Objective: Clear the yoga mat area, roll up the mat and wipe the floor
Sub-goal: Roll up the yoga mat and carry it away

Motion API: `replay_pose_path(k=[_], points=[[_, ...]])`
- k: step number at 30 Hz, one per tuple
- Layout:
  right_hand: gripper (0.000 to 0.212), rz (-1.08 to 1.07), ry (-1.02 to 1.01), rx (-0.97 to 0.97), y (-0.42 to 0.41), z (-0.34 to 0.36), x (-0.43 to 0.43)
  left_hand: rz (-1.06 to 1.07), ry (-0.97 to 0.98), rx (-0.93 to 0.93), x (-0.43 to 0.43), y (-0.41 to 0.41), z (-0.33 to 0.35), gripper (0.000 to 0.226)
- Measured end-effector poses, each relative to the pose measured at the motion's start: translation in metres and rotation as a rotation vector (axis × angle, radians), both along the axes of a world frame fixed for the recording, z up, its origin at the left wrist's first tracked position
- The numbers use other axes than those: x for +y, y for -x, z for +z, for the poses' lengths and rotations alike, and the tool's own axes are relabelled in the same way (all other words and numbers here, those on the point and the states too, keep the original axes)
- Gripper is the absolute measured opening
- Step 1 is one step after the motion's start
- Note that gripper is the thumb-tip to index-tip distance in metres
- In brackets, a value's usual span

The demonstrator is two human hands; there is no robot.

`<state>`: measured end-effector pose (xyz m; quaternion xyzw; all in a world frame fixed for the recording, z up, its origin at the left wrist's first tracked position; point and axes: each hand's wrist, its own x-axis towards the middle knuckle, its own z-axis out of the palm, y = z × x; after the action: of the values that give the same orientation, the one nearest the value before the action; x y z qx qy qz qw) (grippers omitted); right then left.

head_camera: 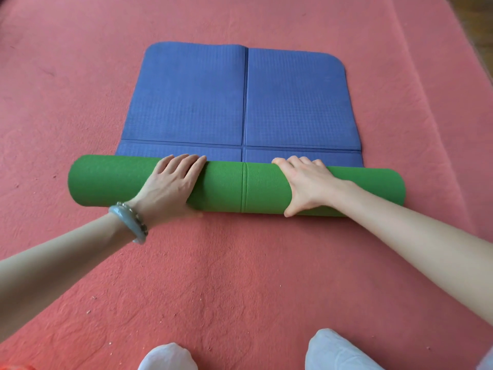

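The yoga mat lies on the red carpet, blue on top and green underneath. Its near part is wound into a thick green roll [234,186] lying crosswise in front of me. The flat blue part [208,102] stretches away from the roll, with fold creases crossing it. My left hand [170,182] presses on the roll left of centre, fingers straight over its top. My right hand [304,182] grips the roll right of centre, fingers curled over the far side and thumb on the near side.
Red carpet [240,276] surrounds the mat, with small crumbs near me. My knees in pale trousers [336,351] show at the bottom edge. A bracelet sits on my left wrist [130,222]. A strip of wooden floor shows at the far right top corner.
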<state>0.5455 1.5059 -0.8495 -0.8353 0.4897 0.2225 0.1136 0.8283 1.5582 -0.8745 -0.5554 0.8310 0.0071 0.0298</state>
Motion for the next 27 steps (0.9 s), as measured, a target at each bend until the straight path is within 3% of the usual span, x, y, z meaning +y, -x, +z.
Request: replay_pose_path(k=[3,7,11,15,19,27], points=[[0.122,-0.02,-0.086,0.007,-0.003,0.005,-0.014,0.034,0.053,-0.032,0.002,0.003,-0.011,0.127],[0.123,-0.062,-0.13,-0.01,-0.005,0.008,-0.024,0.015,0.112,-0.05,-0.012,0.002,-0.014,0.108],[0.126,-0.018,0.067,-0.085,0.002,-0.003,-0.002,0.005,0.053,-0.084,-0.024,0.0,-0.011,0.112],[0.128,-0.026,0.263,-0.081,0.006,-0.021,0.017,-0.007,-0.129,-0.086,-0.05,0.002,0.006,0.111],[0.127,-0.043,0.288,-0.031,0.002,-0.025,0.005,0.011,-0.231,-0.054,-0.068,0.002,0.012,0.115],[0.125,0.017,0.181,-0.005,0.001,-0.015,-0.026,0.031,0.089,-0.051,-0.041,-0.002,-0.016,0.123]])
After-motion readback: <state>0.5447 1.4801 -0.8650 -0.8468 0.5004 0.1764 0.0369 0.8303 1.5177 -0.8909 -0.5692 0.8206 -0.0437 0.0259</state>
